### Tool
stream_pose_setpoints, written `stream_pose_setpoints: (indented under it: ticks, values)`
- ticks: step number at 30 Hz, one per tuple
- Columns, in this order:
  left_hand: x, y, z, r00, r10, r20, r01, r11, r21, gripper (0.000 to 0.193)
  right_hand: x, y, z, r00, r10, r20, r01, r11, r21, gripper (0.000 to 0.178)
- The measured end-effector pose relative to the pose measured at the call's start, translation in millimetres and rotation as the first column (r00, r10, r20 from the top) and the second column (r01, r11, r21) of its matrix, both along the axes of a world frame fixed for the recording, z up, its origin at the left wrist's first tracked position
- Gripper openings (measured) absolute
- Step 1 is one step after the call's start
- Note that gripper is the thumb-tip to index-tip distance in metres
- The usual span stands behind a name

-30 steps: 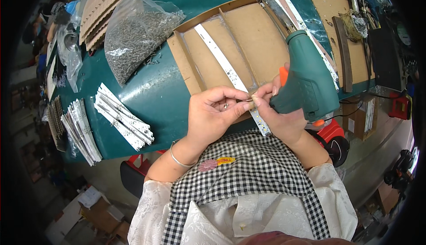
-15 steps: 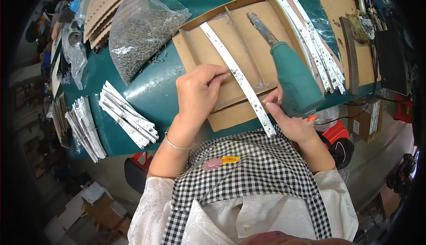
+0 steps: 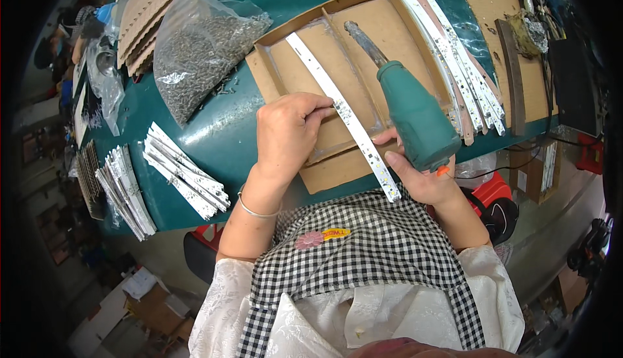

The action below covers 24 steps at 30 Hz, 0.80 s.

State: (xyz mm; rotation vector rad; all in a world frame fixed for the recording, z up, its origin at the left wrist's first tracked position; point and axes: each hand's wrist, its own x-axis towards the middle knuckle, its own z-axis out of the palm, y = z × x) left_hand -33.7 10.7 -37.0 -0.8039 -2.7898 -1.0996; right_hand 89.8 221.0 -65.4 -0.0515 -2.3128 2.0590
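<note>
Currently, I have the left hand [image 3: 283, 134] with thumb and forefinger pressed together at the edge of the white strip [image 3: 354, 124], though I cannot tell whether they pinch it. The strip lies slantwise across the brown tray [image 3: 386, 24], its near end reaching past it, while my right hand [image 3: 426, 183] is wrapped around the green tool [image 3: 418, 115].

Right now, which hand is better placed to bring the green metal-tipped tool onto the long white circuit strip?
Likely your right hand: it holds the green tool, while your left hand, without it, is at the white strip.
</note>
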Motion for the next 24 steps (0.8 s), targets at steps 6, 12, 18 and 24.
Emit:
stream_pose_setpoints:
  ticks: [6,12,18,24]
  values:
    - [-0.3,1.5,-1.6,0.999,0.018,0.027,-0.018,1.000,0.001,0.007,-5.7,-1.7,3.7,0.999,-0.011,-0.053,0.006,0.997,-0.077,0.051]
    - [-2.0,0.3,-1.7,1.000,-0.014,-0.001,0.014,0.999,-0.029,0.012,-7.2,-0.7,2.5,0.997,0.002,-0.075,-0.008,0.997,-0.076,0.049]
    - [-1.7,0.4,-2.7,0.999,-0.032,-0.032,0.031,0.999,-0.036,0.013,-8.0,-0.7,-0.6,0.989,0.034,-0.147,-0.047,0.995,-0.087,0.048]
    - [-0.1,0.1,-8.3,0.985,-0.076,-0.157,0.068,0.996,-0.061,0.011,-5.1,1.8,-5.3,0.997,0.027,-0.074,-0.036,0.993,-0.113,0.047]
